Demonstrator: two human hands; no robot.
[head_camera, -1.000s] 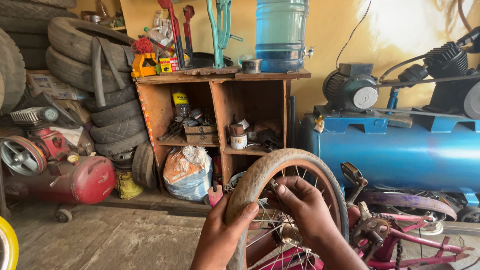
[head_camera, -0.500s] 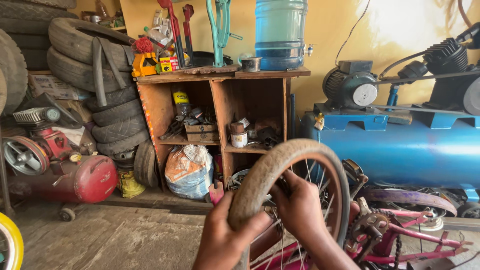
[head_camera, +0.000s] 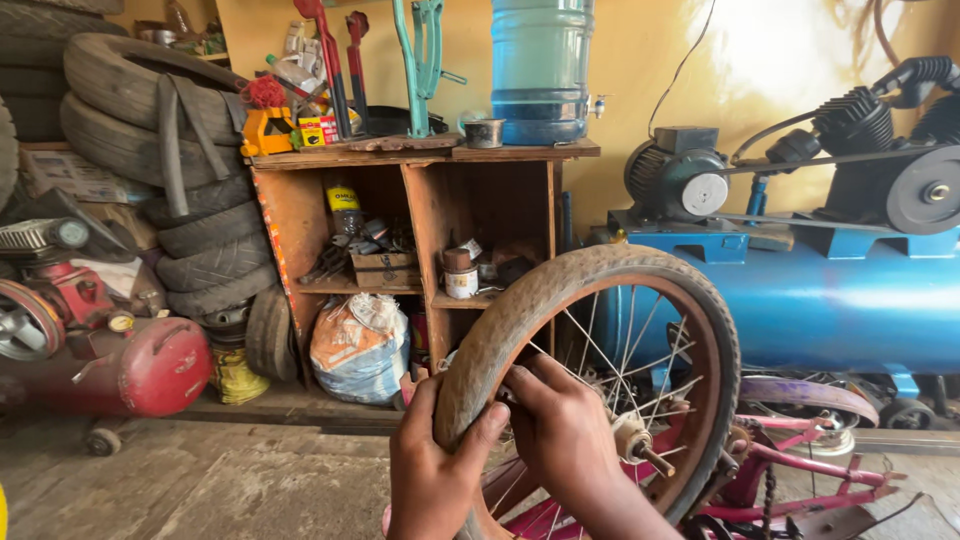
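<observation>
A small bicycle wheel with a dusty brown tyre (head_camera: 560, 285), rusty rim and thin spokes stands up from an upturned pink bicycle frame (head_camera: 800, 470). My left hand (head_camera: 435, 470) is wrapped around the tyre's lower left edge, thumb across the tread. My right hand (head_camera: 565, 435) reaches inside the wheel, fingers pressed where tyre meets rim, just left of the hub axle (head_camera: 640, 445).
A wooden shelf unit (head_camera: 420, 200) holds cans, tools and a blue water jug (head_camera: 540, 65). Stacked tyres (head_camera: 160, 150) and a red tank (head_camera: 140, 365) stand at the left. A blue air compressor (head_camera: 830, 290) fills the right. A tied sack (head_camera: 360, 345) sits under the shelf.
The view has shifted slightly and the wheel sits a little further right. My right hand has slid lower along the inner rim; my left hand has kept its grip on the tyre.
</observation>
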